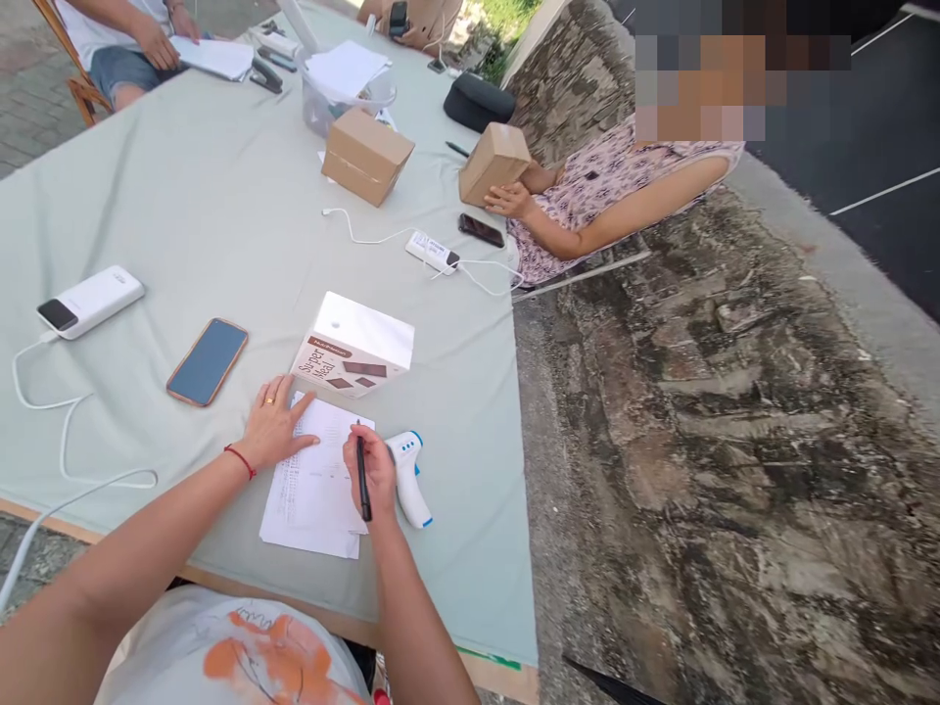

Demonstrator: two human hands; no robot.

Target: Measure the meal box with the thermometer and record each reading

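Note:
Printed sheets of paper lie on the cloth-covered table in front of me. My left hand rests flat on their upper left part, fingers spread, with a ring and a red cord bracelet. In my right hand a black pen is gripped over the right side of the sheets. Just right of that hand lies a white infrared thermometer with blue trim. A white "Super Meal" box stands right behind the papers. Left of it a smartphone in an orange-edged case lies face up.
A white power bank with a cable sits at the left. Farther back are a cardboard box, a plastic bucket and a black case. At right a person holds a small carton; another person's hands hold papers.

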